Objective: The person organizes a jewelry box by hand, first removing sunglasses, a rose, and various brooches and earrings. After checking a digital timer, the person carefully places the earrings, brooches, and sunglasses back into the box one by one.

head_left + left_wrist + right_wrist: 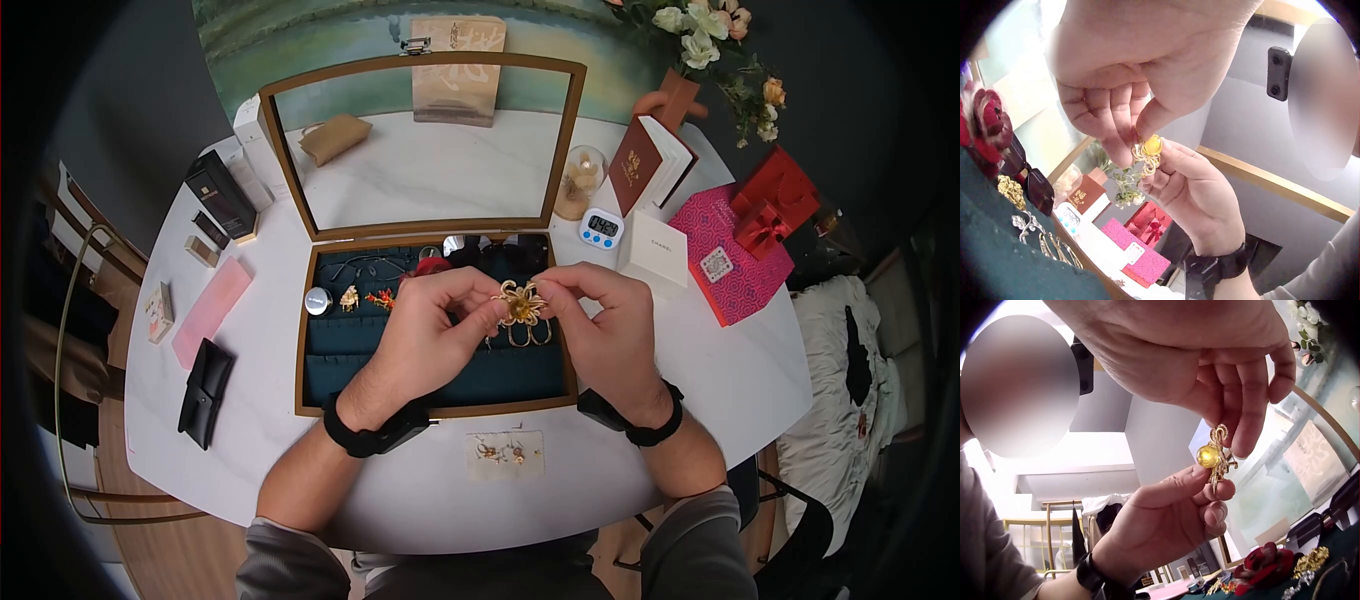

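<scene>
A gold brooch [522, 300] with looped petals and a round yellow stone is held up over the jewelry box [435, 408]. My left hand [430, 325] pinches its left side between thumb and forefinger. From the other side, my right hand [612, 318] pinches the brooch too. The yellow stone [1207, 457] shows plainly in the right wrist view. Below the hands, the box's dark green lining bears a red fabric flower [1264, 567], a gold ornament [1012, 190], sunglasses [1032, 178] and a red-orange ornament [382, 299]. My left hand partly hides the red flower in the head view.
The box's glass lid [420, 225] stands raised. In front lies a card with earrings [505, 455]. A black case [207, 392], pink case [212, 312] and dark box [222, 196] are left. A timer [600, 229], white box [655, 248] and pink bag [722, 255] are right.
</scene>
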`<state>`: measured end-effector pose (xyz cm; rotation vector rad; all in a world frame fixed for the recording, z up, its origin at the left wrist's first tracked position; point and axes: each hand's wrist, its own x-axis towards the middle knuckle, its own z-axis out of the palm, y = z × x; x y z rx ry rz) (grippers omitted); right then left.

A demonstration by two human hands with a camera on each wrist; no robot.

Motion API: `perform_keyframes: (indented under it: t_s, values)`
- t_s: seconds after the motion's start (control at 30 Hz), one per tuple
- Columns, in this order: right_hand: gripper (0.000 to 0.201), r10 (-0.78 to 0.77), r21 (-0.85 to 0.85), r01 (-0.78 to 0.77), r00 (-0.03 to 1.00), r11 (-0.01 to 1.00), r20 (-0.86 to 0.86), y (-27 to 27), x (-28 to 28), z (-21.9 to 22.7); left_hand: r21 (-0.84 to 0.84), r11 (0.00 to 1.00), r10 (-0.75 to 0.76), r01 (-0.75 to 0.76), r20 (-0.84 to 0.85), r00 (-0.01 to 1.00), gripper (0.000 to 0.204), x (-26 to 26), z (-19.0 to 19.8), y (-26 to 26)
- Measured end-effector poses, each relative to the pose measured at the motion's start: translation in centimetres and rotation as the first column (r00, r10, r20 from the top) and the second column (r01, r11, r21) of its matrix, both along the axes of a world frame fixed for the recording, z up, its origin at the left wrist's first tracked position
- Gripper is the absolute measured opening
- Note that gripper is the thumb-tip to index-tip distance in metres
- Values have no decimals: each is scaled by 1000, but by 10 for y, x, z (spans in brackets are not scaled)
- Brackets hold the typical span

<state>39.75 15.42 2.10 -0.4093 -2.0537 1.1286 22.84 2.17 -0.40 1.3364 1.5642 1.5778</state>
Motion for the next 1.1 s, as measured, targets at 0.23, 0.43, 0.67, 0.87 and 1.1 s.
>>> perform_keyframes:
  t_s: [0.23,0.43,0.67,0.87,1.1]
  values:
    - [15,-4,-33,3,1000,999,-28,-3,0,4,-4,998,-63,67,250,966,11,-8,0,2]
    - [13,84,-102,-79,996,992,42,-3,2,4,65,996,-78,62,292,953,12,-11,1,0]
    - [12,115,-250,-109,993,962,11,1,6,5,71,992,-119,102,312,943,12,-12,8,-2]
    - [12,90,-154,-84,995,985,31,4,6,4,50,993,-121,111,303,945,14,-16,6,-2]
    - [9,35,69,-42,994,997,103,11,3,4,-30,995,-84,94,235,968,15,-16,5,1]
